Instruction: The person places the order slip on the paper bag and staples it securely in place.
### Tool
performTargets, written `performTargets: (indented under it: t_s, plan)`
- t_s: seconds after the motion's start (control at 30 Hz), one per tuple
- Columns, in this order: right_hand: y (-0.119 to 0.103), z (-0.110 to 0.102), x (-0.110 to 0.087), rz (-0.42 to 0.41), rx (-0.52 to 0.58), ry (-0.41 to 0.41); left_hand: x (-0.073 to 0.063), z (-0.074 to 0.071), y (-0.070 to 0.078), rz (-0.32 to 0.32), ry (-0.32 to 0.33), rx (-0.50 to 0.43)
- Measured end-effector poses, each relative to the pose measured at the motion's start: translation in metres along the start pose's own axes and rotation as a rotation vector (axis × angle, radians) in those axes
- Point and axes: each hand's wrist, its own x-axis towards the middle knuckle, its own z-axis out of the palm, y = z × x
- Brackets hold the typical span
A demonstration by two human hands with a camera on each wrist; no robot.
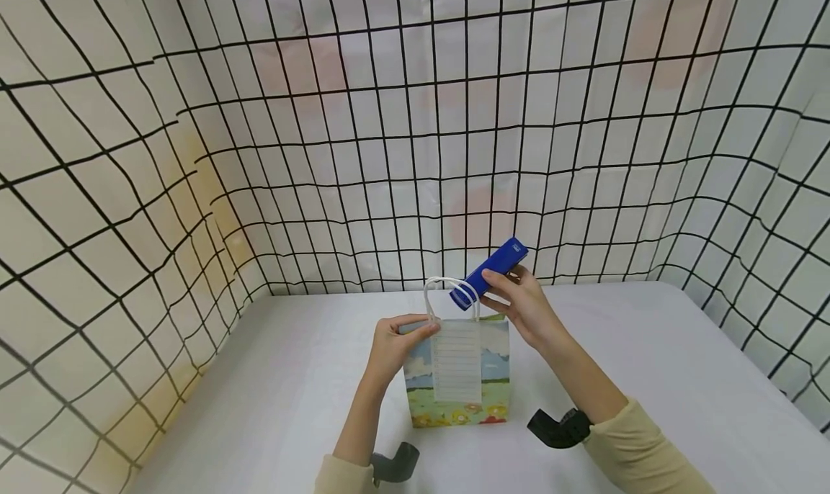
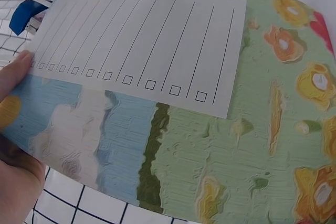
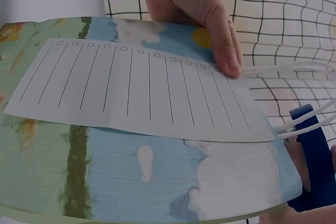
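Observation:
A paper gift bag point(image 1: 418, 400) painted with sky, grass and flowers stands upright on the table. Against its front lies a white checklist sheet point(image 1: 457, 361) with ruled lines and small boxes. At the bag's top left corner, my left hand point(image 1: 391, 346) pinches the rim, its thumb on the sheet's upper edge. My right hand point(image 1: 527, 307) holds a blue stapler point(image 1: 488, 272), tilted, above the bag's top right. The stapler's lower end is behind the white rope handles point(image 1: 431, 292). In the right wrist view the stapler point(image 3: 315, 156) is partly cut off.
The white table point(image 1: 272, 379) spreads out around the bag. White sheeting with a black grid point(image 1: 415, 155) encloses the back and sides. A dark wrist camera mount point(image 1: 560, 429) sits on the right forearm, and another point(image 1: 397, 464) on the left.

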Motion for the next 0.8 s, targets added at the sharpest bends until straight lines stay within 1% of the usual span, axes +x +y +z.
performTargets:
  t_s: [0.1, 0.3, 0.37, 0.67, 0.8]
  plan:
    - [0.0, -0.0004, -0.0023, -0.001, -0.027, -0.017, -0.0003, 0.0009, 0.0005, 0.001, 0.011, 0.005]
    - [-0.0016, 0.0023, -0.0074, 0.022, -0.144, -0.044, 0.0, 0.0018, -0.0006, -0.004, 0.028, 0.008]
    - [-0.0021, 0.0037, -0.0086, 0.027, -0.167, -0.049, 0.0, 0.002, -0.0011, -0.006, 0.03, 0.008]
    - [-0.002, 0.0056, -0.0088, 0.03, -0.246, -0.047, -0.0008, 0.003, 0.0009, -0.015, 0.042, 0.021]
    - [0.001, 0.0045, -0.0064, 0.015, -0.282, -0.058, -0.0011, 0.0033, 0.0016, -0.017, 0.046, 0.029]
